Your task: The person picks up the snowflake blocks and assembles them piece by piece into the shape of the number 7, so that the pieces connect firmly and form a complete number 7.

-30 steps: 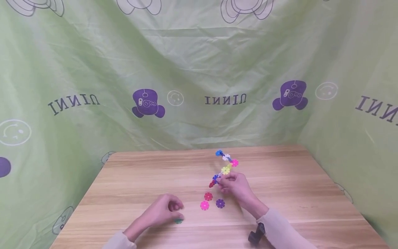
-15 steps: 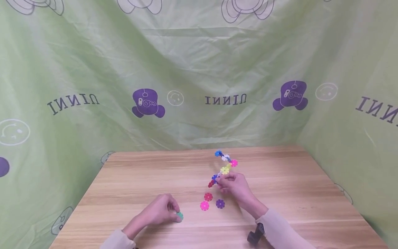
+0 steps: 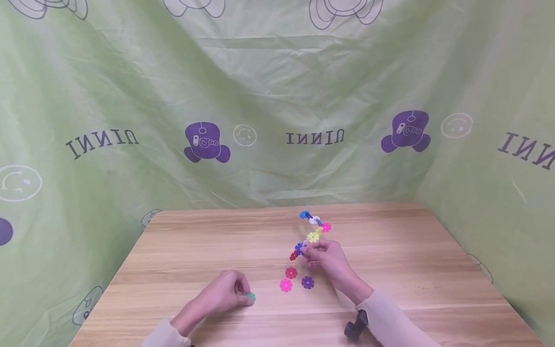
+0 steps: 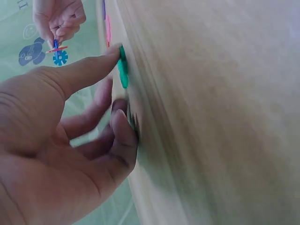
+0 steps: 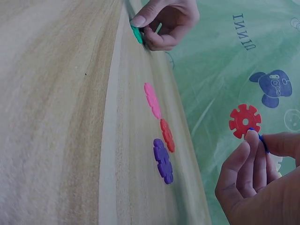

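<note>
My right hand [image 3: 331, 262] pinches a blue snowflake disc [image 3: 299, 248] near the lower end of a chain of interlocked plastic snowflake discs, raised over the table. A red disc [image 5: 245, 122] is slotted onto that blue one at the chain's end. Beyond the fingers the chain runs through a yellow disc [image 3: 313, 237], a pink disc [image 3: 326, 227] and a white disc [image 3: 314, 220] to a light blue disc [image 3: 304, 215]. My left hand [image 3: 225, 291] pinches a green snowflake disc [image 4: 123, 67] at its edge, close to the tabletop, thumb on one side and fingers on the other.
Between the hands, a loose red disc [image 3: 291, 273], a hot pink disc [image 3: 285, 285] and a purple disc [image 3: 308, 282] lie flat on the wooden table [image 3: 195, 250]. A green printed cloth [image 3: 269, 183] hangs behind the table and along its sides.
The left fingers have closed on the green disc, which lay on the table, and drawn it up slightly and tilted it. The right hand and the chain have stayed almost still.
</note>
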Tool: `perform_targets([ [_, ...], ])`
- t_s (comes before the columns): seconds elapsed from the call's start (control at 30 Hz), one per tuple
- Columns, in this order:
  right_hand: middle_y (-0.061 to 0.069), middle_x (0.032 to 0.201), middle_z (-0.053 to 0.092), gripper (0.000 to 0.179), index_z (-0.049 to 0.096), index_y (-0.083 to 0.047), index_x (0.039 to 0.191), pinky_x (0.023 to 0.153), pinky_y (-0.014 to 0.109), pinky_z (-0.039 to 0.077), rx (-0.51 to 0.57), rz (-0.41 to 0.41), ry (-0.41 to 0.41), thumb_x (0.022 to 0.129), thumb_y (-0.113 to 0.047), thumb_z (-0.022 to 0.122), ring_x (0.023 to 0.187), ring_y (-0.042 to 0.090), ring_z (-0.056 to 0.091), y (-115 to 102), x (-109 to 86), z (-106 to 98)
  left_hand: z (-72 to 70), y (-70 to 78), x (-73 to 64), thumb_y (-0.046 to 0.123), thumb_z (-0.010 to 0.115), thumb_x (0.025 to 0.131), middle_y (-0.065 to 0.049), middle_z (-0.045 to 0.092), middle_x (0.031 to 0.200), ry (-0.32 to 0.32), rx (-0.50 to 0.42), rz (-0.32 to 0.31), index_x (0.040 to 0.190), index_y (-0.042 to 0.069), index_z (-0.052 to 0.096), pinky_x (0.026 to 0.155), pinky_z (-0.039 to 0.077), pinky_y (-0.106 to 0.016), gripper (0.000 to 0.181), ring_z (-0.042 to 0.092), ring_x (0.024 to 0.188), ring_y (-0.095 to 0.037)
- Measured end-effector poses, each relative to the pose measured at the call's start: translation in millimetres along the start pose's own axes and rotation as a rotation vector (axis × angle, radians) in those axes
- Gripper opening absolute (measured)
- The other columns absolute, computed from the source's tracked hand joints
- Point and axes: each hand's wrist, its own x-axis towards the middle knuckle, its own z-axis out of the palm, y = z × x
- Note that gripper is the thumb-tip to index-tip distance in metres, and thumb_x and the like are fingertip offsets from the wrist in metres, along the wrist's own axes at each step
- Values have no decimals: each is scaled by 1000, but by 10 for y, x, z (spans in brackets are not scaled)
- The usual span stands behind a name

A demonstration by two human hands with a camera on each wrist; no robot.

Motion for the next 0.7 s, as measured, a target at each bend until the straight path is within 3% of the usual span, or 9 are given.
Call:
perform_targets([
  [0.13,21,97,79,21,71,5,111,77,30,65,-6,5,7,95,-7,74,84,23,76,11,1,0,0,21,-25,28,89,82,2,68,91,38,39,-5,94,10,73,69,50,-20,27,58,81,-11],
  [0.27,24,100,78,20,72,4,111,77,30,65,-14,10,21,95,-8,73,87,26,77,14,5,0,-7,46,-29,23,86,85,2,67,88,22,25,-6,92,9,72,68,51,-20,21,59,78,-10],
  [0.37,24,101,78,20,72,3,111,77,30,65,-15,13,23,95,-9,73,87,25,76,9,10,4,2,59,4,19,85,86,3,69,85,13,-48,-11,92,9,70,66,53,-19,19,61,75,-9],
  [0.57,18,96,79,23,71,4,114,79,32,65,-16,6,1,95,-10,74,84,22,76,2,0,6,40,104,151,8,79,91,-7,77,80,54,-328,-31,100,0,71,63,61,-24,15,72,69,-14],
  [0.7,16,96,79,25,70,5,115,80,33,66,-5,-6,-23,97,-11,73,83,20,77,-3,-1,3,31,196,266,9,79,92,-11,81,85,87,-437,-48,108,-5,73,69,63,-27,22,74,71,-13],
])
